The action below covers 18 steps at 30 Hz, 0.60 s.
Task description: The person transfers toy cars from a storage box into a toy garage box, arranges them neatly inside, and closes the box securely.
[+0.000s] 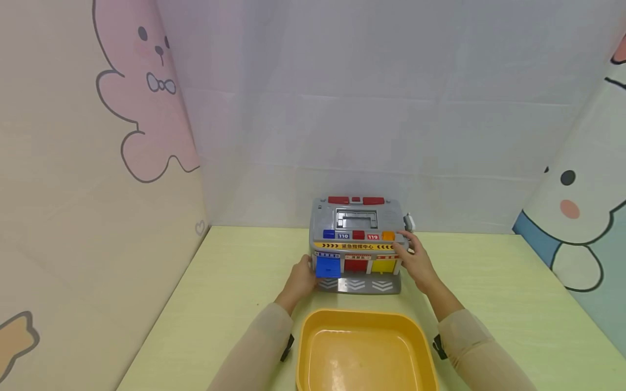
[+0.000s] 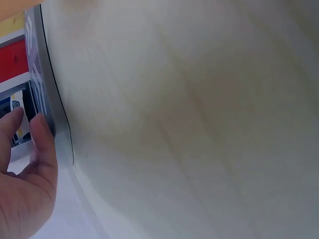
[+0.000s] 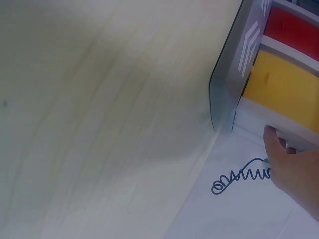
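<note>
A grey toy emergency station (image 1: 320, 217) stands against the back wall, with buttons along its roof edge. Its blue door (image 1: 328, 267) is swung up, while the red door (image 1: 355, 265) and yellow door (image 1: 383, 266) are down. My left hand (image 1: 299, 279) is at the station's front left corner. In the left wrist view, its thumb and a finger stand apart in front of the open doorway, where a partly hidden toy vehicle (image 2: 17, 102) shows white, yellow and black. My right hand (image 1: 418, 266) holds the station's right side, its thumb and fingers bent around the front corner.
In front of the station, between my forearms, sits a yellow tray (image 1: 362, 353) on the pale green table (image 1: 235, 282). A small grey and white part (image 1: 409, 221) sticks out at the station's right. A dark coiled cord (image 3: 239, 174) shows beside it.
</note>
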### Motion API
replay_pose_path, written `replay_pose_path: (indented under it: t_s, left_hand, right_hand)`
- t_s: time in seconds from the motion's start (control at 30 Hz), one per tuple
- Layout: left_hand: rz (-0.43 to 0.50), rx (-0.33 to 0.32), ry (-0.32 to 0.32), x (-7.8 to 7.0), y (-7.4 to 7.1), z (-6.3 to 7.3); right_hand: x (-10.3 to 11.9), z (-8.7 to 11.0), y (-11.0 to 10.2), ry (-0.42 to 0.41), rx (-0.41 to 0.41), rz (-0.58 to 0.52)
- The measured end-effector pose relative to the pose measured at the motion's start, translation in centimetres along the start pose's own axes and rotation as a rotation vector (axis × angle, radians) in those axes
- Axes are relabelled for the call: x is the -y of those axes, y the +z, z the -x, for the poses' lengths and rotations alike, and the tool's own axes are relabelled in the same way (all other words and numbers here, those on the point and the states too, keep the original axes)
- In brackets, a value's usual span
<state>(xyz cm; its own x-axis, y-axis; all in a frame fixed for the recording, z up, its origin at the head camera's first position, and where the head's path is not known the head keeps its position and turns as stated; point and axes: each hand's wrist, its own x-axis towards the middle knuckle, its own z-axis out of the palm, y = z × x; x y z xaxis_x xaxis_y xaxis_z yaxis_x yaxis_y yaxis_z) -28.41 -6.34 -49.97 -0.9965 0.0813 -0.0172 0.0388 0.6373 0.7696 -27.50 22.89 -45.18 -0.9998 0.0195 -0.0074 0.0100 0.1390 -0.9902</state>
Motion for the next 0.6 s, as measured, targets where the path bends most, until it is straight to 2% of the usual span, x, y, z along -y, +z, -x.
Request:
replay_pose_path:
  t_s: [0.17,0.3,0.43,0.6]
  left_hand:
    - [-0.052,-0.058,-0.026,-0.3,-0.1,-0.1]
    - [-0.060,-0.057,-0.045,-0.1,-0.1,-0.2]
    - [-0.034,-0.043,-0.022,0.1,-0.5,-0.2]
    - [0.063,-0.066,0.039,0.1,-1.1,-0.1]
  right_hand:
    - [-0.1,-0.1,0.0,-0.011,-0.001,-0.007]
    - [-0.2,-0.1,0.1,-0.018,0.002,-0.002]
    - [-0.1,-0.2,-0.1,-0.014,0.001,0.004]
    - [-0.1,-0.2,-0.2,-0.016,0.005,0.015]
